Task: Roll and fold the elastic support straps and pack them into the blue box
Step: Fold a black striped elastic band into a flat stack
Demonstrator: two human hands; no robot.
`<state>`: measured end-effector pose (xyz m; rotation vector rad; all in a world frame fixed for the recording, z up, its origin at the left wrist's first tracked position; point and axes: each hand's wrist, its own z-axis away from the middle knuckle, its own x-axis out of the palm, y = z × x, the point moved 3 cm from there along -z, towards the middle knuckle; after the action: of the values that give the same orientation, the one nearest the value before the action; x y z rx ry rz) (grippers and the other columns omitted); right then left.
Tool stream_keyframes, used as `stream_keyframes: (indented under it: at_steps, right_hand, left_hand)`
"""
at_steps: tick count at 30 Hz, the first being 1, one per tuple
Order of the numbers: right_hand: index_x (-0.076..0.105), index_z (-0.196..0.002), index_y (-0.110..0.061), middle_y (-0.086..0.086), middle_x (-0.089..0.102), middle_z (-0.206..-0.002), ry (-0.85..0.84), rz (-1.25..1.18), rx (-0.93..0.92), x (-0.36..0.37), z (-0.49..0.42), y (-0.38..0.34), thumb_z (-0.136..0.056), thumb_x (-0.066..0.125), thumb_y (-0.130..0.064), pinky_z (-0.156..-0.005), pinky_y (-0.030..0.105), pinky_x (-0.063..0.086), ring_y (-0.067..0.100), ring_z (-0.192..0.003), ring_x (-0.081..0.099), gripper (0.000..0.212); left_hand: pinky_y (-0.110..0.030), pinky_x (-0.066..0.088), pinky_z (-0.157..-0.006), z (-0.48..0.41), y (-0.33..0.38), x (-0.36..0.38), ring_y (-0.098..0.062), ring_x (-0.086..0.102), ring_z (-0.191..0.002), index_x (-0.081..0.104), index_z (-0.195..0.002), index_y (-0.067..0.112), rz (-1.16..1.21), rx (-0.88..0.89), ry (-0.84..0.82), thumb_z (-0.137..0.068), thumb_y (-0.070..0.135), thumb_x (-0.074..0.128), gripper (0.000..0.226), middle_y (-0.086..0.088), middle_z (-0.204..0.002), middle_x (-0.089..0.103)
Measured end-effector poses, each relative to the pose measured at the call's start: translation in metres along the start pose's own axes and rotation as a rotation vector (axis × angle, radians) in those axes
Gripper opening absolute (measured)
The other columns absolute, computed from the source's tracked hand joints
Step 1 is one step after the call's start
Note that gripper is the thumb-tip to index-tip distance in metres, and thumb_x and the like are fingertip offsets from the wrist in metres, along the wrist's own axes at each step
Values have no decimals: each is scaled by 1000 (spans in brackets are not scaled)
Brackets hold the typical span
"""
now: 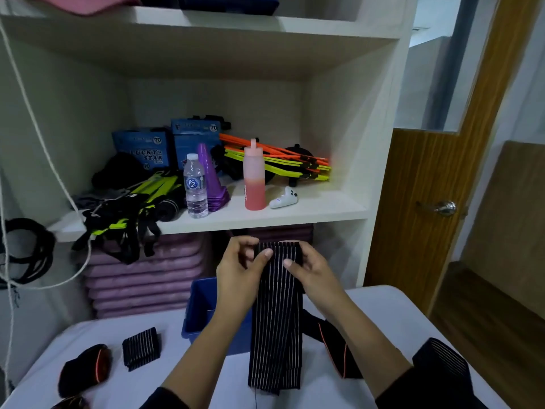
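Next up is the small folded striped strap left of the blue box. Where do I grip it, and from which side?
From above, probably with the left hand, the nearer one once freed from the long striped strap. The folded striped strap lies flat on the white table, nothing touching it, so pinch across two opposite edges to keep the layers together.

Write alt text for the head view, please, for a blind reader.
A left hand and a right hand pinch the top end of a black striped strap, whose tail hangs onto the white table before a blue box. A rolled strap lies nearby.
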<state>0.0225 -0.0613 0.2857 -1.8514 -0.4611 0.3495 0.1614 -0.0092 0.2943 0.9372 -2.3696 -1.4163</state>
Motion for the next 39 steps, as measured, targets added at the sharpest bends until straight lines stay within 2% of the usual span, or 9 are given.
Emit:
stream_keyframes:
  at_steps: [5,8,13,16,19,23,27,34,39]
  right_hand:
    - [57,-116,-16,-2,66,-111,130,2,-81,12,0,-8,-93,55,-10,-93,24,49,9,-105,62,24]
    - [54,-117,-23,-5,64,-116,141,44,-90,23,-1,-8,-96,51,-19,-96,24,47,6,-109,60,22]
    - [44,-121,-32,-13,60,-118,106,70,-62,37,0,-2,-97,48,-22,-95,19,44,-2,-110,56,26]
    - [41,-121,-30,-10,60,-112,40,88,-34,37,-1,-1,-93,53,-8,-85,16,48,-4,-102,59,38]
    - [44,-117,-34,-6,61,-112,31,190,-56,28,-4,-2,-90,57,-4,-91,23,49,4,-105,60,43]
    - [47,-111,-37,-7,65,-111,68,214,-81,15,-1,-6,-87,63,-6,-87,20,50,5,-102,63,42]
    - [47,-122,-29,-3,66,-116,61,200,-102,4,-1,-11,-88,62,-12,-91,27,51,10,-106,64,41]
    - [41,-129,-27,-3,61,-122,74,298,-17,-25,-25,13,-93,55,-17,-97,36,49,13,-112,60,40]
    - [43,-129,-16,-2,62,-115,135,443,95,-49,-48,53,-93,55,-14,-100,46,46,15,-109,59,39]
  left_hand:
    - [-13,40,-85,7,-11,-3,3,53,-97,53,-106,33,54,-34,-150,-95,26,46,15,4,-107,56]
    - [-4,42,-75,16,-8,1,7,58,-91,52,-106,28,142,-63,-242,-99,29,35,19,11,-101,62]
    - [-2,42,-64,11,-3,1,13,57,-75,48,-106,14,183,-74,-157,-100,27,31,22,10,-91,60]
    - [-5,44,-61,8,-6,-1,3,58,-75,48,-103,13,163,-96,-155,-99,28,32,22,8,-86,60]
    - [-8,45,-66,4,-14,-5,1,59,-79,54,-100,15,95,-67,-188,-98,27,39,19,7,-88,63]
    - [-26,52,-82,-4,-20,-14,-11,66,-92,63,-104,17,103,-61,-354,-92,22,54,15,2,-98,70]
    - [-24,53,-77,-13,-8,-16,-13,65,-89,62,-108,19,173,-60,-531,-88,9,59,22,-7,-101,70]
    - [-39,54,-85,-29,-29,25,-16,66,-92,61,-104,22,-22,-93,-473,-87,19,62,18,0,-100,70]
    - [-23,45,-74,-39,-56,65,-15,60,-82,64,-106,9,-258,-145,-421,-85,18,65,23,-8,-98,69]
